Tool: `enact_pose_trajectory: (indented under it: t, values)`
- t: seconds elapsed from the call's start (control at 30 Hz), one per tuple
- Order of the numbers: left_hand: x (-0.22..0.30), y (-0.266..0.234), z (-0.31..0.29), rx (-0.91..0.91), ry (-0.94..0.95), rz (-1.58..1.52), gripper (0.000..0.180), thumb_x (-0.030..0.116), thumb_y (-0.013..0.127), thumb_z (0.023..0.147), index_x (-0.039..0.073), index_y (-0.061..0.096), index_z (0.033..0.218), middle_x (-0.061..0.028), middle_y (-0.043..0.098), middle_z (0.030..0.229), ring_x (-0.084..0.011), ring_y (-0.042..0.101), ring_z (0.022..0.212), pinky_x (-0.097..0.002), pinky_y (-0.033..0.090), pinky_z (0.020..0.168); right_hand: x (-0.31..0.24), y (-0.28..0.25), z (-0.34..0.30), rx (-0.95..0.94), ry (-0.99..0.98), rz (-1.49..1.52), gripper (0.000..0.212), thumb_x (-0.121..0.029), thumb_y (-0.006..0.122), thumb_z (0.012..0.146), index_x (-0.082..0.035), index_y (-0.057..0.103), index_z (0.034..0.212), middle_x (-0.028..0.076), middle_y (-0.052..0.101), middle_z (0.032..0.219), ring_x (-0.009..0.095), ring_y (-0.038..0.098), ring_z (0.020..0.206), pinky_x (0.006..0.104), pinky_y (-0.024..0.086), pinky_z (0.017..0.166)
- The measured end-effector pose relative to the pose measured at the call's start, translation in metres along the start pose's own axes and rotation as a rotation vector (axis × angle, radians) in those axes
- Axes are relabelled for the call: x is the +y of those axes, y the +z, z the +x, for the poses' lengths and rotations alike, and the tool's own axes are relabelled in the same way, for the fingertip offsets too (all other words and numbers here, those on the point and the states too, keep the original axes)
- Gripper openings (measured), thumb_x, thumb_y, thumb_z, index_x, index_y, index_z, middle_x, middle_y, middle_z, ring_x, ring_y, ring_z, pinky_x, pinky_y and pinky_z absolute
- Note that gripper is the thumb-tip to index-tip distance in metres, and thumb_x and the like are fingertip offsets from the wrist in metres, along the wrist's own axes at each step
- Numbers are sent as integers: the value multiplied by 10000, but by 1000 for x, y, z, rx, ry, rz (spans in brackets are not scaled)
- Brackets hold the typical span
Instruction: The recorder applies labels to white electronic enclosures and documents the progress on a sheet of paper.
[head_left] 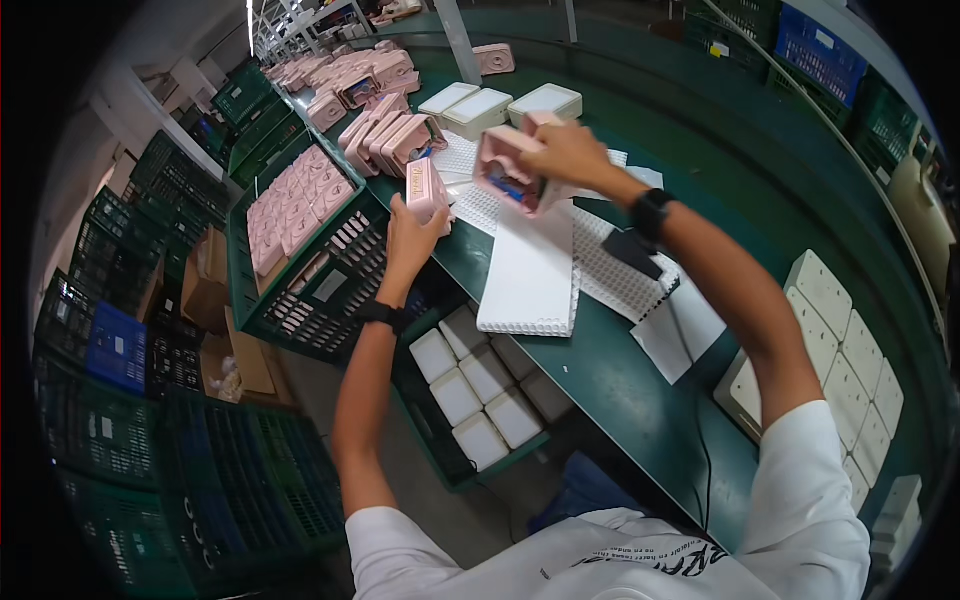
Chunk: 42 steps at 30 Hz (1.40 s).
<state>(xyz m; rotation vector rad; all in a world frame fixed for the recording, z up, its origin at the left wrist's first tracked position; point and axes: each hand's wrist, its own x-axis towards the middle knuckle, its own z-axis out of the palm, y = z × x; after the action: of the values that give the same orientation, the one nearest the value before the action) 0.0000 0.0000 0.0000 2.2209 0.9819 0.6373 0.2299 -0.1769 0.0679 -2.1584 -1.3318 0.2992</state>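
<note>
Pink plastic fills both grips. The right hand (568, 152) is wrapped over the top of an open pink case (505, 172), fingers pressed down on its upper edge, with something blue showing inside its lower part. The left hand (410, 238) pinches a second, closed pink case (427, 190) from below, standing it upright just left of the open one. Both are held above the white perforated tray (530, 270), which lies on the green table (620, 390) directly below the open case.

Judging from this, the job goes best with the open case steady over the tray and the closed one clear of its lid, so that nothing slips out over the table edge.

Left of the tray a green crate (300, 300) holds rows of pink cases; beyond the tray stand more pink cases and three white boxes (500, 103). Below the tray's near edge a bin of white boxes (470, 390) sits under the table. A dark flat object (630, 250) lies just right of the tray, close under the right wrist, where it could snag a lowering arm.
</note>
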Motion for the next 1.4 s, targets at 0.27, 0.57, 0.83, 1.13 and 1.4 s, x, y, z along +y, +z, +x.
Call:
enact_pose_trajectory:
  t: [0.27, 0.57, 0.83, 1.13, 1.4]
  values:
    - [46, -1, 54, 403, 674, 197, 737, 372, 722, 834, -114, 446, 1315, -274, 614, 1145, -413, 601, 1044, -422, 453, 967, -34, 35, -11, 36, 51, -144, 537, -488, 661, 718, -138, 699, 1123, 318, 438, 1374, 461, 458, 1259, 489, 467, 946]
    - [163, 148, 237, -303, 521, 598, 917, 639, 760, 640, -54, 589, 1216, -262, 626, 1209, -393, 632, 1087, -415, 496, 942, 13, -45, -170, 256, -507, -179, 285, -165, 668, 838, -33, 591, 1079, 234, 480, 1352, 396, 501, 1193, 458, 441, 970]
    - [161, 203, 281, -463, 463, 903, 1209, 781, 714, 510, -28, 480, 1378, -257, 596, 1261, -377, 576, 1184, -438, 441, 1013, 48, -103, -337, 264, 124, 1, 218, -32, 667, 823, -18, 618, 1035, 164, 552, 1278, 255, 631, 905, 349, 526, 742]
    - [163, 205, 275, -374, 358, 794, 1232, 639, 817, 466, -40, 381, 1396, -278, 531, 1299, -429, 521, 1204, -472, 396, 1049, 25, -97, -434, 521, 364, 185, 189, 34, 645, 834, 13, 618, 1019, 152, 643, 1094, 169, 624, 756, 260, 501, 684]
    - [243, 177, 231, -101, 899, 684, 949, 430, 874, 491, 108, 507, 1305, -205, 527, 1225, -395, 546, 1124, -453, 464, 939, 18, -93, -469, 588, 457, 233, 169, -29, 636, 858, -7, 631, 1026, 103, 663, 910, 165, 617, 699, 271, 491, 651]
